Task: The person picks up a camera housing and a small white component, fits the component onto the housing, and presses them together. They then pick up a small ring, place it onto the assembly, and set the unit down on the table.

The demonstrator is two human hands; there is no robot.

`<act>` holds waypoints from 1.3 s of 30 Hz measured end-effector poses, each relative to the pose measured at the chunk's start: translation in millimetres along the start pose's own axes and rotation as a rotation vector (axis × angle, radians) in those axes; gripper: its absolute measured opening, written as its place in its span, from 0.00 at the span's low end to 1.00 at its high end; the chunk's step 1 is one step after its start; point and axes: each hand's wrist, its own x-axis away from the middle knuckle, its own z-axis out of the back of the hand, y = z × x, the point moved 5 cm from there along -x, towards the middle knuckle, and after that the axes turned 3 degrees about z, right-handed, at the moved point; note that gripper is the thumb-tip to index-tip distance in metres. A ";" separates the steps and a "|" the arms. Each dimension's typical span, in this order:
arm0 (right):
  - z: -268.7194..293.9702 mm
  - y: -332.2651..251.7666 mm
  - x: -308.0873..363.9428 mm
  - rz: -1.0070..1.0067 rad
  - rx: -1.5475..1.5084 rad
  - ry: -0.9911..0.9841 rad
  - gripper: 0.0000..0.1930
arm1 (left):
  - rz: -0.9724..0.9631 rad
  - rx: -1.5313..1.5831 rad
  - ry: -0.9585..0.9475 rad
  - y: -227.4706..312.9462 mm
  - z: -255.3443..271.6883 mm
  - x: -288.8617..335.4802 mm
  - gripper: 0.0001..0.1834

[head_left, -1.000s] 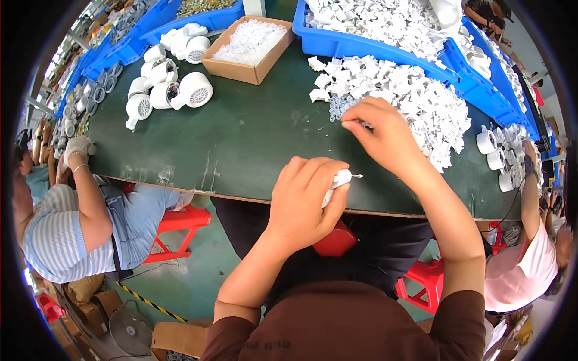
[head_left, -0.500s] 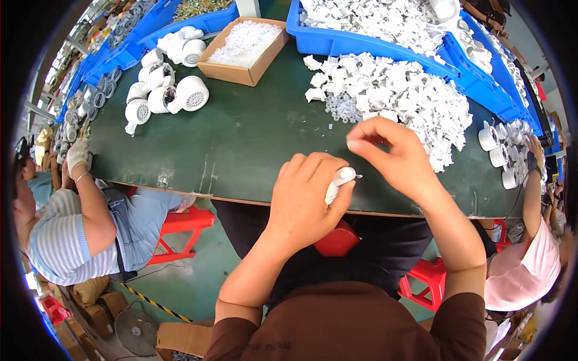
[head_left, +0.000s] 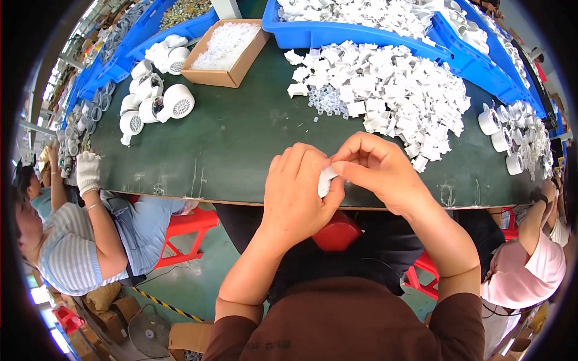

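Note:
My left hand (head_left: 295, 192) is closed around a small white plastic part (head_left: 326, 182), just above the table's near edge. Most of that part is hidden by the fingers. Over its upper end, my right hand (head_left: 385, 171) pinches with thumb and forefinger; whatever lies between these fingertips is too small or too covered to make out. Beyond my hands spreads a heap of small white plastic pieces (head_left: 385, 90), with a little pile of clear plastic rings (head_left: 327, 100) at its left edge.
Blue bins (head_left: 361, 41) of white parts line the far side. A cardboard box (head_left: 211, 77) of translucent pieces stands far left, next to white round housings with grilles (head_left: 179, 101). Co-workers sit on both sides; a gloved hand (head_left: 88, 171) shows at left. White rings (head_left: 500, 141) lie right.
My right hand has come left and down, from apart to touching the upper end of the white part. The left hand keeps its grip. The view has shifted slightly.

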 end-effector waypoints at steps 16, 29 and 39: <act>-3.5 20.0 11.1 0.232 0.041 0.153 0.07 | -0.021 0.093 0.114 -4.0 -2.9 4.8 0.17; 190.8 -50.9 78.8 0.670 1.565 1.081 0.20 | 0.189 -0.718 0.247 -114.6 82.4 33.0 0.33; 320.8 -41.7 101.5 0.156 1.694 1.286 0.41 | 0.276 -0.444 -0.024 -129.3 68.5 36.1 0.33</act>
